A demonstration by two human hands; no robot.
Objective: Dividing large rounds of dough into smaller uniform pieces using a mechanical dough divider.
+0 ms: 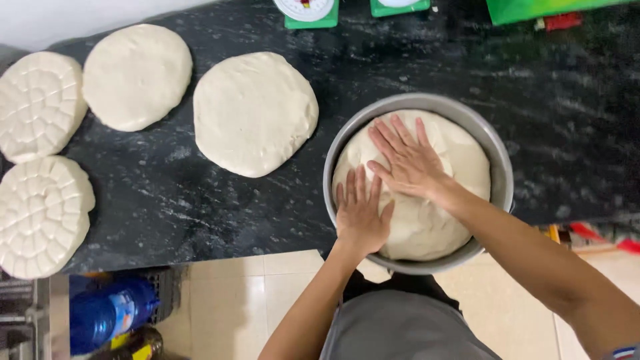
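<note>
A round metal pan [497, 160] sits at the near edge of a dark marble counter [413, 73]. A pale slab of dough [460, 160] fills the pan. My right hand [408, 159] lies flat on the middle of the dough, fingers spread and pointing up-left. My left hand [360, 215] presses flat on the dough's lower-left part, fingers pointing up, just below the right hand. Neither hand holds anything.
Two smooth flat dough rounds [253, 112] [137, 75] lie left of the pan. Two dough rounds scored into small segments [39, 105] [41, 215] rest at the far left. Green scale bases [310, 12] stand at the back. A blue bottle [110, 312] stands on the floor below.
</note>
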